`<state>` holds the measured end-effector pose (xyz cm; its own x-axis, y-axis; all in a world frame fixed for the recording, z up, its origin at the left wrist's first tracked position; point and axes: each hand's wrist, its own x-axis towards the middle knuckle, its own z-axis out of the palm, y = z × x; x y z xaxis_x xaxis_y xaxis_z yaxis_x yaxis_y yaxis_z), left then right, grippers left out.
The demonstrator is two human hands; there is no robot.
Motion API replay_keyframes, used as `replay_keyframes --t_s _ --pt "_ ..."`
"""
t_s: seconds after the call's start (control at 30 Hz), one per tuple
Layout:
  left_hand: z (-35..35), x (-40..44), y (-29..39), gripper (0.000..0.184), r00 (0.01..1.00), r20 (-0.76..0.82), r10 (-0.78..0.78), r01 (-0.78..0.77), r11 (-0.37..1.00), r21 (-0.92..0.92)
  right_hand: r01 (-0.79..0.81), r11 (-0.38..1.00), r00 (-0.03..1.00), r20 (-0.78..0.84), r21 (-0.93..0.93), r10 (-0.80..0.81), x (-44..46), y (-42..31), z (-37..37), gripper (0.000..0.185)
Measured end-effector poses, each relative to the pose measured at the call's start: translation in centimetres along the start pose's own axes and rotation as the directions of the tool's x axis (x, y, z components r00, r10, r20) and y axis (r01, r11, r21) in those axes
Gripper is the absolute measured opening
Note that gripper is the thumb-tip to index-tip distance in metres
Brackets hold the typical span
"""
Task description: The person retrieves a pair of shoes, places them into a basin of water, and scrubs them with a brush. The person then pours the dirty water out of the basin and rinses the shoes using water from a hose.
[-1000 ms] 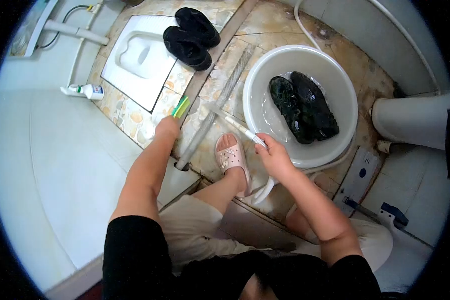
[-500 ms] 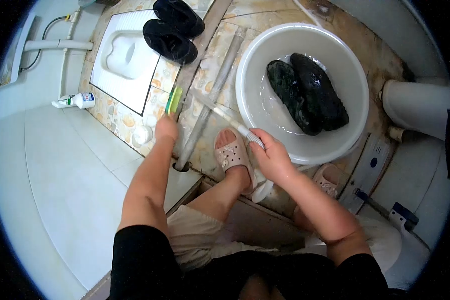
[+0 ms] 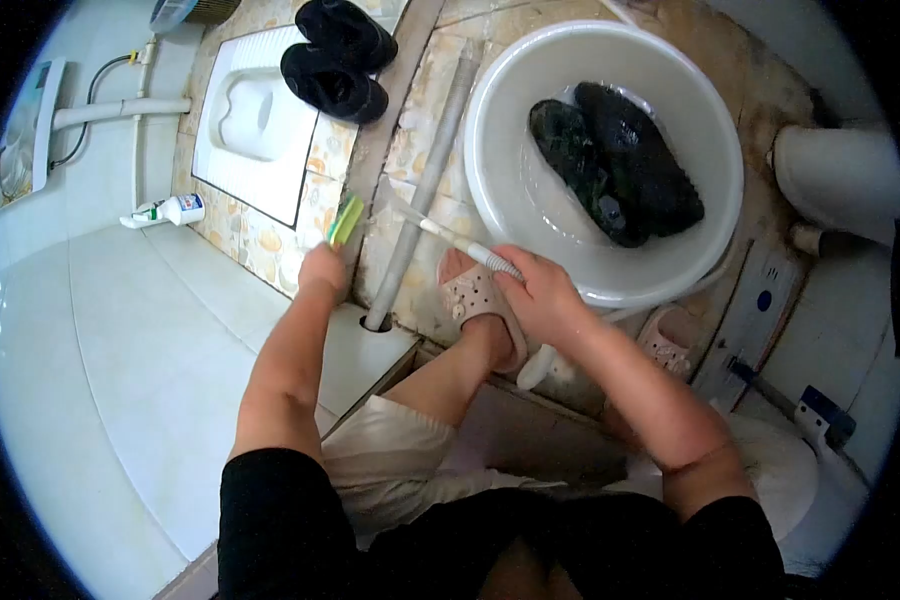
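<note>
My left hand (image 3: 323, 270) is closed around a green brush (image 3: 346, 220), its bristles facing right. My right hand (image 3: 542, 295) grips a thin white hose (image 3: 467, 247) by its ribbed section. The hose's end points left at the brush, and what looks like water streams from it onto the bristles. Right of the hose stands a large white basin (image 3: 490, 160), in which a pair of wet, dark shoes (image 3: 625, 165) lies side by side. Another pair of black shoes (image 3: 340, 65) sits beyond the brush, at the edge of the squat toilet (image 3: 225, 150).
A grey drain pipe (image 3: 425, 190) runs along the tiled floor between my hands into a hole. A white bottle (image 3: 182, 209) lies by the left wall. My feet wear pink clogs (image 3: 475, 300). A thick white pipe (image 3: 835, 170) stands at the right.
The view has shifted slightly. My left hand and the brush have tilted a little, and a small white round thing beside that hand no longer shows. Both grips are unchanged.
</note>
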<state>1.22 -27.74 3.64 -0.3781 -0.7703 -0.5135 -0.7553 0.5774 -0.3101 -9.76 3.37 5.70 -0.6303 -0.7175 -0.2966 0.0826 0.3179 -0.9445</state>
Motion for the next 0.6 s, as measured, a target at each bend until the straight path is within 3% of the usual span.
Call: replay_keyframes --t_s 0.17,0.23,0.37,0.43,0.6 --pt "0.0 -0.1 -0.4 0.033 1.000 0.009 -0.009 0.009 0.998 0.058 0.031 0.998 0.999 0.028 -0.060 -0.029 0.1 -0.2 0.7 0.027" --pt "0.7 0.1 -2.4 0.031 0.985 0.169 -0.014 -0.033 0.961 0.273 0.053 0.998 0.989 0.142 -0.025 -0.049 0.2 -0.3 0.6 0.025" --pt "2.3 -0.1 -5.7 0.026 0.979 0.196 -0.058 -0.019 0.928 0.372 -0.009 1.000 0.967 0.255 0.001 0.008 0.1 -0.7 0.9 0.026" --pt "0.8 -2.7 -5.0 0.025 0.974 0.221 -0.051 -0.059 0.882 0.467 0.136 0.991 0.959 0.247 0.020 -0.136 -0.3 -0.1 1.6 0.026" --pt "1.4 -3.6 -7.9 0.024 0.955 0.290 -0.067 -0.116 0.814 0.569 0.090 0.996 0.940 0.328 0.017 -0.091 -1.1 -1.1 1.9 0.027"
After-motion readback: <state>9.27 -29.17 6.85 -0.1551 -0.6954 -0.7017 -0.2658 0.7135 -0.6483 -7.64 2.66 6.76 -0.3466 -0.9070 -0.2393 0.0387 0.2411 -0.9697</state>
